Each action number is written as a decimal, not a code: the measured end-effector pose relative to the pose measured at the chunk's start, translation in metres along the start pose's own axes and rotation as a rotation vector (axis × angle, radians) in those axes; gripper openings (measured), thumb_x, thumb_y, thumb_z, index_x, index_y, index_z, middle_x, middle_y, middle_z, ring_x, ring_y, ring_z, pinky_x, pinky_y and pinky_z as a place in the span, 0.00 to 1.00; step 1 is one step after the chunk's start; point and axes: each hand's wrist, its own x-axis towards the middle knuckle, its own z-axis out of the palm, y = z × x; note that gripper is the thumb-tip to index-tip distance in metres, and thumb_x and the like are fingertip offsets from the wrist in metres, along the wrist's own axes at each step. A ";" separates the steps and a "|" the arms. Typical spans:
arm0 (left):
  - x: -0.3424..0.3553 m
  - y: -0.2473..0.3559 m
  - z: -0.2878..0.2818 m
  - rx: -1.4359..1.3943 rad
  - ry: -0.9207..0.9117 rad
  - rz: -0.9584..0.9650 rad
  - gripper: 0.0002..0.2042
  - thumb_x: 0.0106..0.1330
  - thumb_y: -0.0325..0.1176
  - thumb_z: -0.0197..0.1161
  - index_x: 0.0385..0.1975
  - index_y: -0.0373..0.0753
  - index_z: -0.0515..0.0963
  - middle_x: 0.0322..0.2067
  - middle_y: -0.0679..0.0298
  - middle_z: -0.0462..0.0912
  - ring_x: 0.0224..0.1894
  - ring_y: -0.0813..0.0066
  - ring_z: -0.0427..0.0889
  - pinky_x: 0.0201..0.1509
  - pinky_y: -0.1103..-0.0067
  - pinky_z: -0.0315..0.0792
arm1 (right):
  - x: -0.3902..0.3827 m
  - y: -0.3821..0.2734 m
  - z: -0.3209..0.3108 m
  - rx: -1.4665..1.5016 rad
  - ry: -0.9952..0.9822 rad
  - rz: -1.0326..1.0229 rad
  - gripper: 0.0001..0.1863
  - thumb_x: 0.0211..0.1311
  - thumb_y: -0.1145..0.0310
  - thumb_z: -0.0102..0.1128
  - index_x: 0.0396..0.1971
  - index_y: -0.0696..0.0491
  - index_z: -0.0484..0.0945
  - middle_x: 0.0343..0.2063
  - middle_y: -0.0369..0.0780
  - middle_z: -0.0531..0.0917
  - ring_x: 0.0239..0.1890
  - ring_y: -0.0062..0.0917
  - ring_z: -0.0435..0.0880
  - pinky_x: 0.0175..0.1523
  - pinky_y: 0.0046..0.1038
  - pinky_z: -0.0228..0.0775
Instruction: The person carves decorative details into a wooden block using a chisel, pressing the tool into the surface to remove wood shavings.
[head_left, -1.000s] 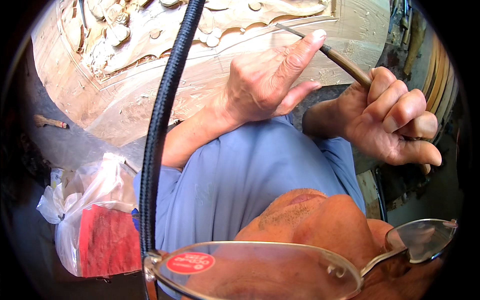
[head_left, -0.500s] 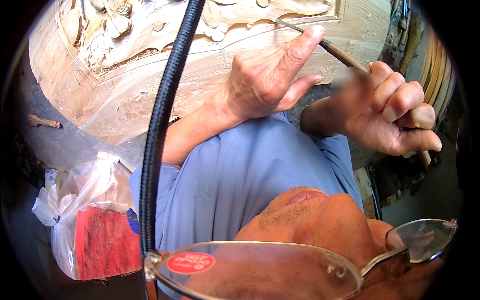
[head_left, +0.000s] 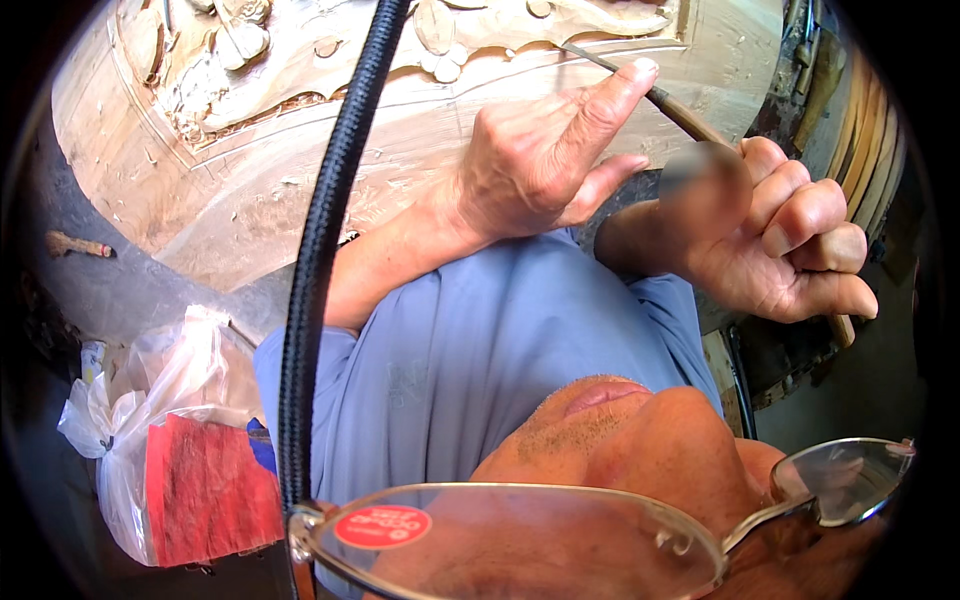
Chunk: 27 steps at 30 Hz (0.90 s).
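A carving chisel [head_left: 690, 118] with a thin metal shank and a wooden handle slants across the upper right, its tip at the edge of raised carving on a pale wooden panel [head_left: 400, 185]. My right hand [head_left: 790, 235] wraps its fingers round the handle, whose end sticks out below the little finger. My left hand [head_left: 545, 155] lies over the panel, back upward. One of its fingers is laid over the shank near the handle, the thumb stands apart, and the remaining fingers are hidden beneath the hand. Wood chips lie along the carved border.
A clear plastic bag [head_left: 205, 370] with a red cloth-like sheet [head_left: 210, 490] is at lower left. Near the panel's left edge lies a wooden-handled tool [head_left: 78, 245]. More tools [head_left: 805, 45] stand at upper right. A black braided cable [head_left: 330, 210] crosses the view.
The handle end and my right hand have dipped slightly toward me. My left hand has shifted a little right in view, and the whole view has moved slightly; the chisel tip stays at the carved edge.
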 end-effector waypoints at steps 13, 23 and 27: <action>0.002 -0.007 -0.001 -0.004 0.103 0.083 0.42 0.56 0.34 0.76 0.69 0.21 0.63 0.50 0.49 0.86 0.37 0.64 0.90 0.39 0.74 0.82 | 0.026 0.021 0.034 -0.396 0.136 -0.022 0.31 0.77 0.38 0.42 0.20 0.46 0.58 0.15 0.35 0.65 0.14 0.17 0.53 0.22 0.23 0.44; 0.006 0.003 -0.007 -0.054 0.012 -0.070 0.42 0.55 0.35 0.79 0.70 0.28 0.66 0.49 0.57 0.88 0.36 0.68 0.89 0.40 0.75 0.82 | 0.067 0.026 0.058 -0.811 0.133 -0.059 0.25 0.78 0.51 0.49 0.22 0.51 0.64 0.14 0.41 0.69 0.13 0.17 0.58 0.17 0.20 0.47; 0.008 -0.003 -0.002 -0.043 0.015 0.122 0.43 0.56 0.39 0.77 0.71 0.30 0.66 0.46 0.58 0.89 0.34 0.63 0.88 0.40 0.72 0.81 | 0.032 0.013 0.054 -0.484 0.171 -0.130 0.27 0.80 0.45 0.43 0.21 0.44 0.56 0.17 0.40 0.68 0.13 0.16 0.54 0.22 0.21 0.44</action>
